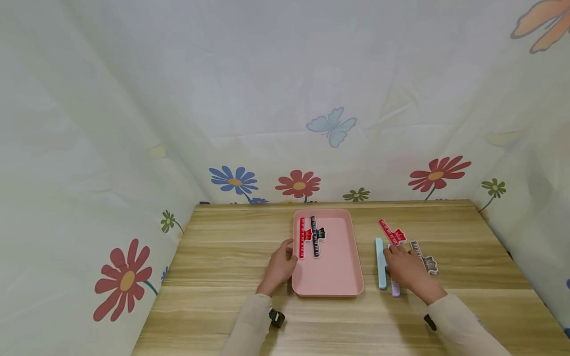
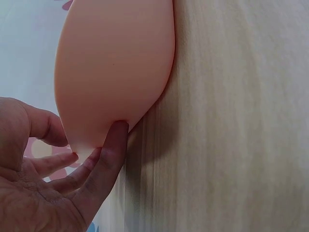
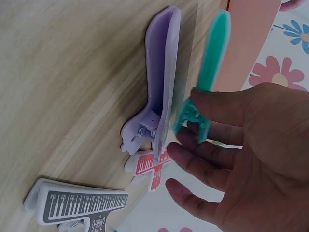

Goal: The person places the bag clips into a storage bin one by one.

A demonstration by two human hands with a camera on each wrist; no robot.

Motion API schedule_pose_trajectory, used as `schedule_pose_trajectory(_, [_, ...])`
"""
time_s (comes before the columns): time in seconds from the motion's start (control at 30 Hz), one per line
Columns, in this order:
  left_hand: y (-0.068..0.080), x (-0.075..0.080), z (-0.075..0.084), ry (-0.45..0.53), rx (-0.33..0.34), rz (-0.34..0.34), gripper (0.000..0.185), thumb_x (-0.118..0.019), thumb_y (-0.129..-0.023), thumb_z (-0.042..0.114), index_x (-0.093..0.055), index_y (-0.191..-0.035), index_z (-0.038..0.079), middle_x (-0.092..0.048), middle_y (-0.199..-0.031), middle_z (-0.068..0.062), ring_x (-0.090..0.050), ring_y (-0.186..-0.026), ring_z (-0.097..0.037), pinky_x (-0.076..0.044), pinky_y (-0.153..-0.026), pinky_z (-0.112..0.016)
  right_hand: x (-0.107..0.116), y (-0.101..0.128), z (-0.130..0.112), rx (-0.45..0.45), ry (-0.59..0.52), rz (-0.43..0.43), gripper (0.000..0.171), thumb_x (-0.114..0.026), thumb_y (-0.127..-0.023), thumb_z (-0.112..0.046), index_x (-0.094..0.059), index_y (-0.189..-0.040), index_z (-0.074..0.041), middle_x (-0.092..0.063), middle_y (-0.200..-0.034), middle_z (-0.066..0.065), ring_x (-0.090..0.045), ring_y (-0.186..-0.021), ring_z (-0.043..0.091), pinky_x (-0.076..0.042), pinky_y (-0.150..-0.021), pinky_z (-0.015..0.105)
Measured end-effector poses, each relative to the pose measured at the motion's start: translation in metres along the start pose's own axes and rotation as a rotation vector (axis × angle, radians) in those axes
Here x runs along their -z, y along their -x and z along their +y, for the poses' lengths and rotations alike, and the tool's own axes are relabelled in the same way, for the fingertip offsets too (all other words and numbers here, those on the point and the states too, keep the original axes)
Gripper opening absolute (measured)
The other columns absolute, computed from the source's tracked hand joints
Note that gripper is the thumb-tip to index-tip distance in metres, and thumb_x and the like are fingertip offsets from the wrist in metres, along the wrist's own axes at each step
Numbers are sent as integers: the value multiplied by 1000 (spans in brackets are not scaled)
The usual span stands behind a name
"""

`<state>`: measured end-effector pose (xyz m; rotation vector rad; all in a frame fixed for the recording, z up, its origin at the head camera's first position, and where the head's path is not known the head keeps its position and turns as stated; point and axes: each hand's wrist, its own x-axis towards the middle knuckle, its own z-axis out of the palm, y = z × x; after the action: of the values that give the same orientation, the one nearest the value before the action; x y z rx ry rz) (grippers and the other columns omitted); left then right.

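- Table (image 1: pixel 222 306) of pale wood carries everything, with a flowered cloth (image 1: pixel 133 123) hung round its far and side edges.
- Pink tray (image 1: pixel 331 277) lies in the middle of the table, and two ruler clips already rest in its far left corner: a red clip (image 1: pixel 302 237) and a black clip (image 1: pixel 315 236) side by side.
- Left hand (image 1: pixel 281 264) rests against the tray's left rim; the left wrist view shows its fingers (image 2: pixel 108 150) straight and relaxed, touching the rim without curling round it, so it seems only to steady the tray.
- Right hand (image 1: pixel 407 269) lies over the loose clips to the right of the tray; its fingers (image 3: pixel 203 159) are spread and nearly straight, touching the teal clip (image 3: pixel 212 58) but not yet pinching it.
- Four clips wait there, near one another: the teal one nearest the tray, a purple clip (image 3: pixel 161 82) just beside it, a second red clip (image 1: pixel 391 232) farther off, and a grey clip (image 1: pixel 423 257) on the right.
- Judging from the sorted pair, the step in hand is picking up the next clip; the move calls for closing thumb and fingers on the teal clip, lifting it free of the purple one, and carrying it left over the rim.
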<state>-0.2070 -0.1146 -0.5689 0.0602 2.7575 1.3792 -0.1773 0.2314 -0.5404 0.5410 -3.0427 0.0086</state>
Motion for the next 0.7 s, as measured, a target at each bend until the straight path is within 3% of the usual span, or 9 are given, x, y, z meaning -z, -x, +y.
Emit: schedule_pose_trajectory(0.7, [0,0,2,2,12,-10,50,-56,-92,9,-46,-142,6,-67,-112,-17,-64,-91,-23,-54,-80,-40,27,-4,0,9,-54,92,45,-71,-88,-16,-55,-124,5,-59,-120,23,-57,-114,41,-47,-83,63])
